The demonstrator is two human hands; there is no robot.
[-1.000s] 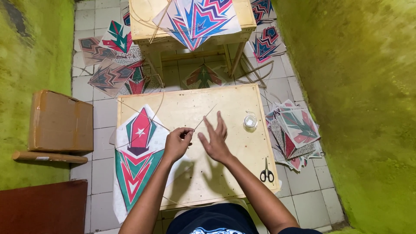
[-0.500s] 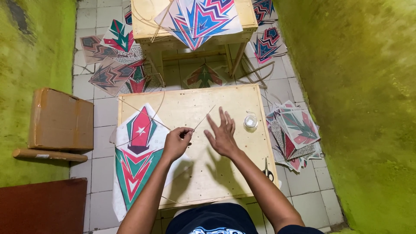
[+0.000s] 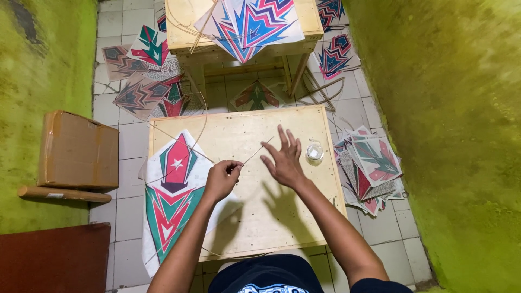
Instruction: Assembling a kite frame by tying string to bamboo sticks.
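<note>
My left hand (image 3: 221, 179) is pinched shut on one end of a thin bamboo stick (image 3: 258, 151) that slants up to the right over a pale wooden board (image 3: 271, 217). My right hand (image 3: 283, 158) hovers open, fingers spread, just right of the stick above the board. A kite sheet printed in red, green and white with a star (image 3: 172, 201) lies on the board's left side and hangs over its edge. A small clear round container (image 3: 314, 152) stands on the board right of my right hand.
A stack of printed kite sheets (image 3: 372, 168) lies on the floor tiles to the right. Behind the board stands a wooden stool (image 3: 187, 32) with more kites and curved sticks. A cardboard box (image 3: 77, 149) and a wooden roller (image 3: 62, 193) sit left. Green walls close both sides.
My right hand has lifted off the board and moved up and right, covering less of the stick. The scissors at the board's right edge are hidden behind my right forearm.
</note>
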